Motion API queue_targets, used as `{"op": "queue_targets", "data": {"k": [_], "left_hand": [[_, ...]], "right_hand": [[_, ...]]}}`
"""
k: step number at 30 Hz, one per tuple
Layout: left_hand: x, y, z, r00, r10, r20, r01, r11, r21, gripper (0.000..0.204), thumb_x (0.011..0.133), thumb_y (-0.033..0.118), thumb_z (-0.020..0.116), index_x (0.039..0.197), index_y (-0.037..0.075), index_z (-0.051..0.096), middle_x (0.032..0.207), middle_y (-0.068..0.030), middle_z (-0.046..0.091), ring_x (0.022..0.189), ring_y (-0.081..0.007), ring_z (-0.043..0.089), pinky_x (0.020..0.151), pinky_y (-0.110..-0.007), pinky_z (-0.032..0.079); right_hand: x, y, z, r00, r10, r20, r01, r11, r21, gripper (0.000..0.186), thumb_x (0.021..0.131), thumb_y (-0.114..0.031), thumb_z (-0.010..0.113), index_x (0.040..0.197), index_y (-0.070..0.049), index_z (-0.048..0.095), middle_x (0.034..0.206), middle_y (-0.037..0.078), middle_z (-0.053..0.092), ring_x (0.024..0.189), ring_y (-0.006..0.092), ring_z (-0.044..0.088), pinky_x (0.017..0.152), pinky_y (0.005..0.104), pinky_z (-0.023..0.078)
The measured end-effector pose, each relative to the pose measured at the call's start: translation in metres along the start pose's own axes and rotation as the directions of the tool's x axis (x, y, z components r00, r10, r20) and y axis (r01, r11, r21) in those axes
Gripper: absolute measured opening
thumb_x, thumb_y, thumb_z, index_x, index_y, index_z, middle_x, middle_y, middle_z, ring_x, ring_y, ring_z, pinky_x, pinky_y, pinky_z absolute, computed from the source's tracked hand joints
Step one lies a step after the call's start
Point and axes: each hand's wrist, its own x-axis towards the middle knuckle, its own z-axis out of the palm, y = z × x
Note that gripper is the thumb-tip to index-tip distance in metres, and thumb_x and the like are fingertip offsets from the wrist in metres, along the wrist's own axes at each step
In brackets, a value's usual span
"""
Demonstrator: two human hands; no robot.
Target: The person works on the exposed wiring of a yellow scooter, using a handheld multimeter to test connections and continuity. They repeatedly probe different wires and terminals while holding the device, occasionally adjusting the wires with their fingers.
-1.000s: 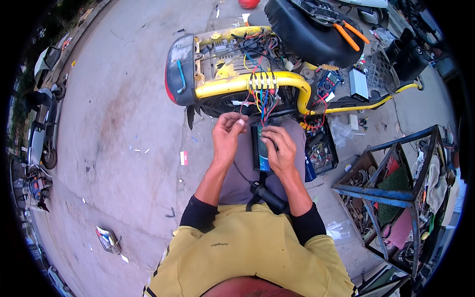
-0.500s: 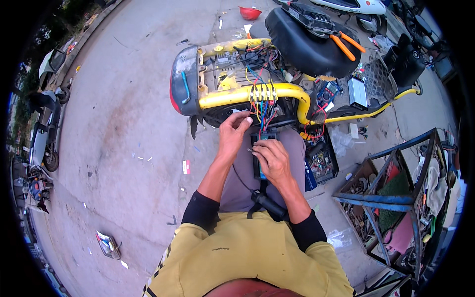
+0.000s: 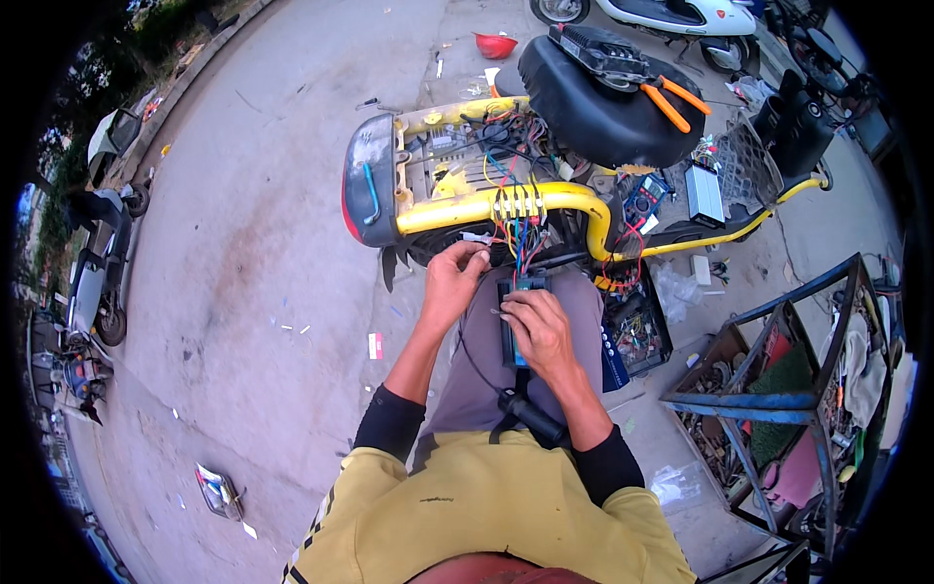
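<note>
My left hand (image 3: 451, 289) is closed in a pinch on a thin wire (image 3: 493, 241), just below the yellow frame tube of a partly stripped scooter (image 3: 457, 206). Coloured wires (image 3: 522, 234) hang from a row of pale connectors (image 3: 520, 207) on that tube down to a black and teal box (image 3: 509, 336) between my thighs. Over this box, my right hand (image 3: 541, 326) is closed, thumb and fingers together at a small greyish piece too small to name. A black handlebar grip (image 3: 533, 417) with a cable lies in my lap.
A black seat (image 3: 613, 107) with orange-handled pliers (image 3: 671, 102) lies on the scooter. On its footboard are a multimeter (image 3: 646, 198) and a silver box (image 3: 702, 193). A parts tray (image 3: 665, 311) and a metal rack (image 3: 749, 401) stand right. A red helmet-like bowl (image 3: 496, 45) sits beyond.
The view has shifted slightly, so the scooter sits a little lower. My left hand has moved slightly down from the connectors, still pinching. My right hand stays over the box.
</note>
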Motion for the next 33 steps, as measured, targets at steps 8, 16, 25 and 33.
{"op": "queue_targets", "data": {"k": [8, 16, 25, 33], "left_hand": [[0.008, 0.037, 0.010, 0.998, 0.062, 0.008, -0.063, 0.984, 0.165, 0.026, 0.098, 0.014, 0.074, 0.116, -0.005, 0.075, 0.095, -0.0077, 0.078, 0.086, -0.0141, 0.072, 0.079, -0.032, 0.057], [0.024, 0.021, 0.026, 0.989, -0.132, 0.067, 0.146, 0.945, -0.292, 0.021, 0.101, 0.012, 0.069, 0.114, -0.003, 0.077, 0.090, -0.0029, 0.074, 0.078, -0.0092, 0.062, 0.071, -0.028, 0.052], [0.027, 0.016, 0.024, 0.993, -0.089, 0.079, 0.107, 0.963, -0.246, 0.019, 0.105, 0.014, 0.065, 0.114, -0.001, 0.075, 0.097, -0.0037, 0.075, 0.084, -0.0090, 0.066, 0.076, -0.026, 0.053], [0.027, 0.017, 0.023, 0.970, -0.133, 0.204, 0.194, 0.928, -0.318, 0.020, 0.101, 0.010, 0.070, 0.119, 0.000, 0.071, 0.103, -0.0043, 0.076, 0.089, -0.0104, 0.067, 0.081, -0.028, 0.056]], "right_hand": [[-0.001, 0.001, -0.001, 1.000, 0.008, 0.002, -0.008, 1.000, 0.007, 0.020, 0.080, 0.001, 0.080, 0.098, -0.002, 0.073, 0.106, 0.010, 0.072, 0.097, 0.0304, 0.069, 0.085, 0.0413, 0.055], [0.000, 0.000, -0.003, 1.000, 0.005, -0.003, -0.005, 1.000, 0.004, 0.020, 0.080, 0.001, 0.080, 0.098, -0.001, 0.073, 0.105, 0.010, 0.071, 0.097, 0.0304, 0.068, 0.085, 0.0410, 0.055], [-0.001, 0.003, -0.002, 1.000, 0.011, -0.008, -0.011, 1.000, 0.022, 0.022, 0.079, 0.002, 0.080, 0.099, -0.001, 0.072, 0.105, 0.010, 0.071, 0.097, 0.0308, 0.068, 0.085, 0.0414, 0.055], [-0.001, 0.002, -0.001, 1.000, 0.013, -0.007, -0.013, 1.000, 0.023, 0.022, 0.079, 0.002, 0.080, 0.099, -0.002, 0.073, 0.106, 0.010, 0.072, 0.097, 0.0309, 0.069, 0.086, 0.0414, 0.055]]}}
